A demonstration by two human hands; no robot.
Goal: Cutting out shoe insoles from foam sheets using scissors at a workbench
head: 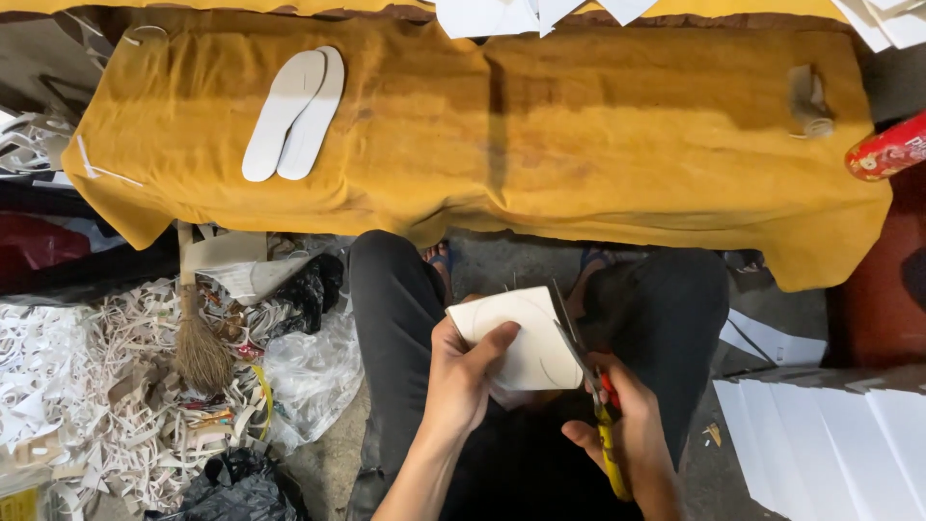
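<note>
My left hand (463,376) grips a white foam sheet piece (516,333) with a curved outline drawn on it, held over my lap. My right hand (622,425) holds scissors (584,362) with red and yellow handles; the blades are closed into the sheet's right edge. Two white cut insoles (294,114) lie stacked on the yellow cloth-covered bench (598,125) ahead, at its left.
A pile of white offcuts (77,386), a small broom (198,338) and plastic bags (309,371) lie at the left floor. Stacked white sheets (839,434) stand at the right. A red can (887,150) and a tape roll (810,101) rest at the bench's right end.
</note>
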